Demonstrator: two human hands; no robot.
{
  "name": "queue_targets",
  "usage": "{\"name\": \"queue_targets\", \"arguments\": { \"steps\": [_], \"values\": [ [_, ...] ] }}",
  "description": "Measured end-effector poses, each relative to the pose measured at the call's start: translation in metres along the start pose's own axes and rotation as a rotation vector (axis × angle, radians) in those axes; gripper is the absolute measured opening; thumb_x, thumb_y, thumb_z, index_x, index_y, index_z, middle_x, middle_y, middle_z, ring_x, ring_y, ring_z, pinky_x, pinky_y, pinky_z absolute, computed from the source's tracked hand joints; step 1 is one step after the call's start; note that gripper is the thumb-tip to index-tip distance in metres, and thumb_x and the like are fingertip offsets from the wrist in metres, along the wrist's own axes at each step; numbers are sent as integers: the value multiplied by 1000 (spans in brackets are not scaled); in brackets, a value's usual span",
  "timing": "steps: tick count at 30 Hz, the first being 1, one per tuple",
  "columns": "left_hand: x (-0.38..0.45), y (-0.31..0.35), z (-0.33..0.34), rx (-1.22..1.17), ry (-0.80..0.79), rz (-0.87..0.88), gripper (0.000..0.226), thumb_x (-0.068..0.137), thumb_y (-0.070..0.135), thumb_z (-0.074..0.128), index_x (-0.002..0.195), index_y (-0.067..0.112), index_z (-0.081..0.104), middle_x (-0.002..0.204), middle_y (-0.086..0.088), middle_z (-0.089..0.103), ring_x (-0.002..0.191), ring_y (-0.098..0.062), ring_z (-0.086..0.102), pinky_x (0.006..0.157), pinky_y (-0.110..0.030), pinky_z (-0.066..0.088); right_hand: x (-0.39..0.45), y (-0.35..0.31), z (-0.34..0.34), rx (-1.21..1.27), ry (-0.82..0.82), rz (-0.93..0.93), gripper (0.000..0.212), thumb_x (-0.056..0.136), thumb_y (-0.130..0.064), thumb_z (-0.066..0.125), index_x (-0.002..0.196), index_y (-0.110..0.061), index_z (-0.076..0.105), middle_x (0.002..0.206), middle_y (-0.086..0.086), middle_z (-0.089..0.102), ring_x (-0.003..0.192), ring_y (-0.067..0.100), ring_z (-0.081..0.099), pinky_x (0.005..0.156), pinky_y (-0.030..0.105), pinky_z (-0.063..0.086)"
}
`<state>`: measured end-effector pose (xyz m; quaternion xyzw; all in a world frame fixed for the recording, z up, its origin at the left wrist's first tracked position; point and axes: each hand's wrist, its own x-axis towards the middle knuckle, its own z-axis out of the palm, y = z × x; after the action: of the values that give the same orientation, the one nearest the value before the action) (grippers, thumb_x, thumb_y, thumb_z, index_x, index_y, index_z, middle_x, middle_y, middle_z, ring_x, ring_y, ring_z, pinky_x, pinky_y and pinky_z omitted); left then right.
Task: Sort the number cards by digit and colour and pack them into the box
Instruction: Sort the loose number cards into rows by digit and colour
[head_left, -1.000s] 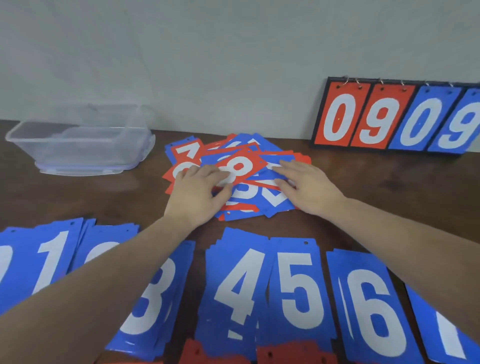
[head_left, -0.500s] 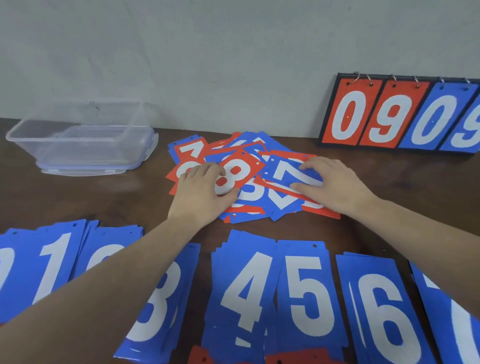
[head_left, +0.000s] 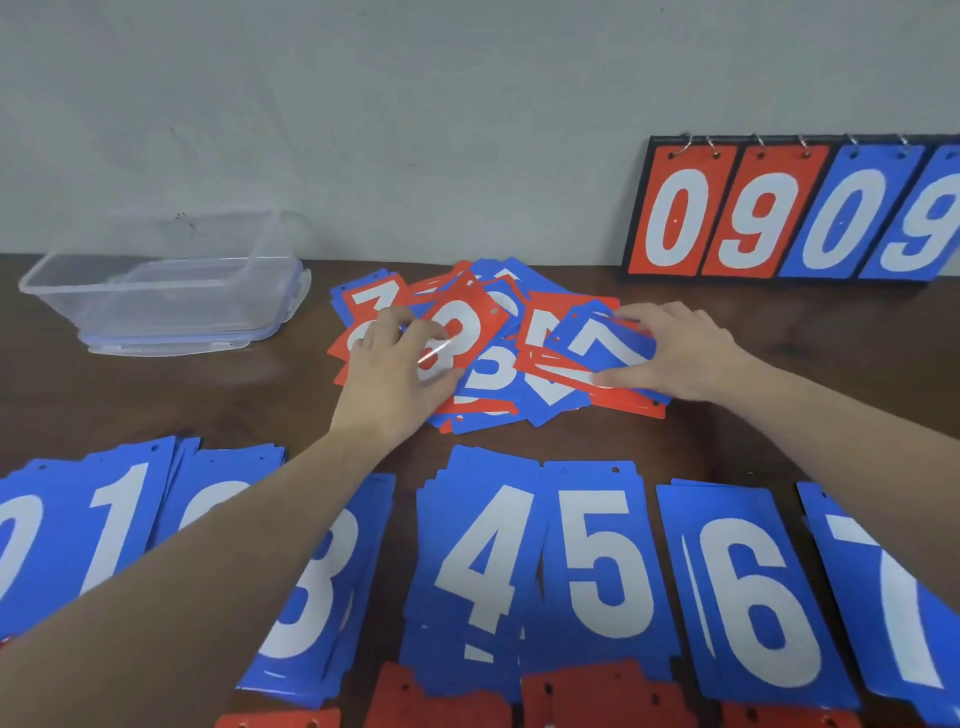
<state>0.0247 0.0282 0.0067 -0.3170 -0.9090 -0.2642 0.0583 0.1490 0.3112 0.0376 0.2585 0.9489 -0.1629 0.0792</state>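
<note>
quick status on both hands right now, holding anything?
Left hand: pinching the red 8 card on the mixed pile.
Right hand: gripping the blue 7 card by its edges.

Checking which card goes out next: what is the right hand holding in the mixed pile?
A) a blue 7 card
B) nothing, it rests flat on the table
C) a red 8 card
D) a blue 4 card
A: the right hand pinches the blue 7 card at the right of the mixed pile, fingers above and thumb below.
</note>
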Motion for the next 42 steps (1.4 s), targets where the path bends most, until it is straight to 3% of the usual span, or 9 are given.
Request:
{"name": "queue_targets", "arguments": {
  "steps": [5, 13, 16, 22, 27, 30, 33, 38, 42],
  "values": [
    [-2, 4, -2, -3, -11, -39, 44, 90, 41, 73, 128, 25, 58, 138, 1, 41, 125, -18, 46, 94, -23, 36, 1, 4, 4, -15, 9, 79, 105, 60, -82, 71, 147, -32, 40, 143, 7, 50, 135, 34, 43, 108, 55, 42],
    [-4, 7, -5, -110, -26, -50, 30, 95, 31, 68, 123, 24, 61, 135, 3, 42, 111, -5, 42, 91, -24, 40, -7, 3, 8, 109, 34, 60, 92, 67, -73, 77, 143, -29, 48, 138, 5, 52, 128, 29, 49, 101, 51, 50],
    [-5, 8, -10, -232, 12, -76, 19, 99, 20, 61, 117, 28, 62, 125, 11, 42, 111, -4, 43, 91, -23, 42, -16, 6, 13, 37, 82, 12, 85, 76, -73, 69, 147, -33, 47, 141, 3, 46, 130, 28, 44, 101, 45, 47],
    [-14, 29, -19, -465, 88, -244, 26, 98, 13, 59, 114, 33, 57, 122, 17, 46, 108, -6, 47, 86, -19, 45, -33, 4, 17, 22, 178, -62, 67, 88, -61, 65, 146, -35, 43, 145, 0, 49, 133, 24, 43, 106, 47, 36],
    [-26, 55, -28, -692, 128, -292, 43, 93, 7, 66, 115, 41, 51, 114, 13, 58, 98, -4, 59, 67, -9, 50, -49, 6, 12, 518, 296, -119, 79, 82, -41, 81, 145, -27, 35, 136, -5, 54, 120, 16, 57, 89, 35, 55],
    [-38, 65, -33, -795, 98, -296, 54, 94, 8, 68, 131, 39, 44, 117, 8, 62, 99, -4, 66, 76, -21, 57, -62, 8, 2, 754, 244, -35, 76, 83, -48, 78, 143, -23, 36, 123, -9, 52, 105, 10, 58, 71, 20, 49],
    [-54, 72, -34, -850, 3, -335, 59, 97, 11, 66, 144, 36, 42, 123, 7, 64, 108, -10, 67, 85, -32, 59, -80, 20, -7, 854, 190, 64, 56, 92, -61, 59, 131, -23, 45, 110, -8, 61, 87, 6, 62, 60, 20, 44],
    [-84, 94, -27, -981, -151, -464, 29, 100, 13, 59, 115, 37, 60, 102, 22, 74, 95, -3, 72, 86, -30, 55, -112, 57, -13, 1032, 202, 180, 28, 99, -47, 57, 113, -22, 61, 105, 0, 69, 89, 15, 68, 67, 28, 51],
    [-98, 115, -23, -1026, -164, -521, 24, 99, 15, 59, 111, 37, 62, 101, 19, 74, 100, -10, 69, 82, -31, 53, -144, 86, -17, 1230, 144, 221, 12, 100, -30, 61, 99, -18, 59, 103, 4, 75, 92, 20, 73, 76, 36, 57]
  ]
}}
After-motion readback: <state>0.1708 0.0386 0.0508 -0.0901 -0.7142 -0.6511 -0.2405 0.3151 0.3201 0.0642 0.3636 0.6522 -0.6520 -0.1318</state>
